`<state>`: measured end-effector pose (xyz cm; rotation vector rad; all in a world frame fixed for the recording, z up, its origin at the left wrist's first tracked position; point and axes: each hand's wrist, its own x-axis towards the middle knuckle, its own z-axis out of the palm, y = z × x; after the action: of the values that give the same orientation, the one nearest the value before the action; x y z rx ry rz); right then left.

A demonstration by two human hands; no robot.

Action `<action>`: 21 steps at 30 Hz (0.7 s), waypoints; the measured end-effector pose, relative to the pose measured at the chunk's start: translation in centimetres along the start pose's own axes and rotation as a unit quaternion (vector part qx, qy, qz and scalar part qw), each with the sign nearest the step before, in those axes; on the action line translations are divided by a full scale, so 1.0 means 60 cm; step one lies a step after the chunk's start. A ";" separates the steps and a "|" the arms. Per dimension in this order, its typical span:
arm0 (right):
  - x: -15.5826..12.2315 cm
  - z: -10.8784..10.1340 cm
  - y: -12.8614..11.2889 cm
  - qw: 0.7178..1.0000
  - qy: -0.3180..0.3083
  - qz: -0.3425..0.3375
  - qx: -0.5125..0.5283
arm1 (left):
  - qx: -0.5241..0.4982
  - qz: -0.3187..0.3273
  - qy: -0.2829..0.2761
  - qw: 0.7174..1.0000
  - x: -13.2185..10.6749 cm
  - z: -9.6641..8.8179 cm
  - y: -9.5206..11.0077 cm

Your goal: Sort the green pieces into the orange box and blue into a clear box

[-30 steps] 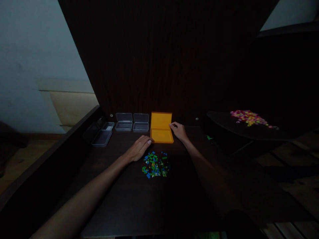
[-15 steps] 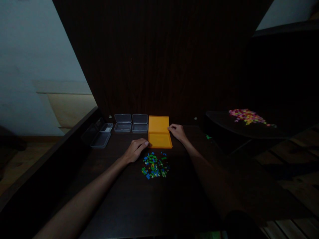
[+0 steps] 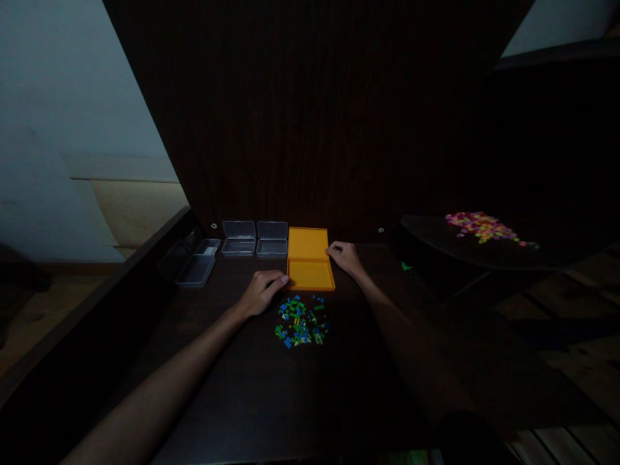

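Note:
A yellow plastic box (image 3: 310, 274) stands with its lid (image 3: 308, 243) swung back on the dark tabletop. My left hand (image 3: 264, 290) grips the left wall of its lower half, thumb and fingers closed together. On the other side, my right hand (image 3: 345, 256) pinches the right edge near the hinge and lid. The bottom tray shows bare yellow. Just in front of the box lies a loose pile of small blue, green, yellow and white building bricks (image 3: 301, 321).
Two clear plastic cases (image 3: 238, 247) with raised lids stand left of the box against the dark back panel. Another clear case (image 3: 196, 271) lies further left by the side board. Pink and yellow small pieces (image 3: 484, 226) are heaped on a dark surface at the right.
The yellow box has shifted very slightly toward me, with both hands still on it. The brick pile and clear cases stay where they were.

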<state>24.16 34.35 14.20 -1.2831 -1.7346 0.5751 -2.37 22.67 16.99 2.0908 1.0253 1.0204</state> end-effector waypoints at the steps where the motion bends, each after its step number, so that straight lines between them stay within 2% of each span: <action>1: 0.000 0.000 -0.001 1.000 0.002 0.002 0.000 | 0.003 0.002 0.003 1.000 0.000 0.001 0.000; 4: -0.002 -0.002 -0.005 1.000 0.026 0.004 -0.003 | 0.017 0.004 0.022 1.000 0.003 0.003 0.000; 11: -0.022 -0.003 -0.030 0.988 0.149 -0.038 0.005 | 0.067 0.014 0.074 0.995 0.005 0.007 -0.006; 16: -0.054 -0.002 -0.053 0.991 0.108 -0.081 0.010 | 0.060 0.012 0.052 0.997 0.000 0.008 -0.007; 21: -0.129 -0.013 -0.083 0.980 0.038 -0.191 -0.031 | 0.059 0.015 0.035 0.998 0.000 0.009 -0.006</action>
<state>22.89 25.30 15.55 -0.9618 -1.8825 0.2481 -2.06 22.77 16.46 2.1850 1.1150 1.0787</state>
